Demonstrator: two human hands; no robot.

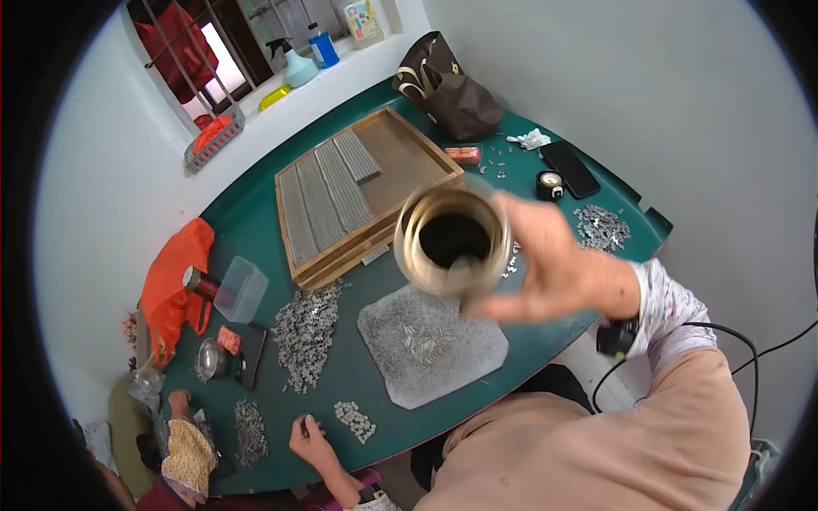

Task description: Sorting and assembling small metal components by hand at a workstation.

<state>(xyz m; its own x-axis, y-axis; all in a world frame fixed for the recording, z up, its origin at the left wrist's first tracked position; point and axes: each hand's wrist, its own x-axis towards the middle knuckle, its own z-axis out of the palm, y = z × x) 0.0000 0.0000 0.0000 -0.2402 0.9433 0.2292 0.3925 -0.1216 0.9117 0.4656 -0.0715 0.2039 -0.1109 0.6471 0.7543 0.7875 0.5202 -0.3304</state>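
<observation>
My right hand (558,266) is raised above the green table (358,375) and grips a round brass-coloured metal cup (452,241). The cup's open mouth faces up toward me and its inside is dark. Below the cup lies a grey mat (477,358) with several small metal pieces (426,342) scattered on it. My left hand is not in view.
A wooden tray (409,157) with rows of grey pieces stands behind the cup. Heaps of small grey parts (305,334) lie left of the mat and at the right (601,226). Another person's hands (311,439) work at the near edge. A phone (569,168) and a brown bag (456,95) sit at the back.
</observation>
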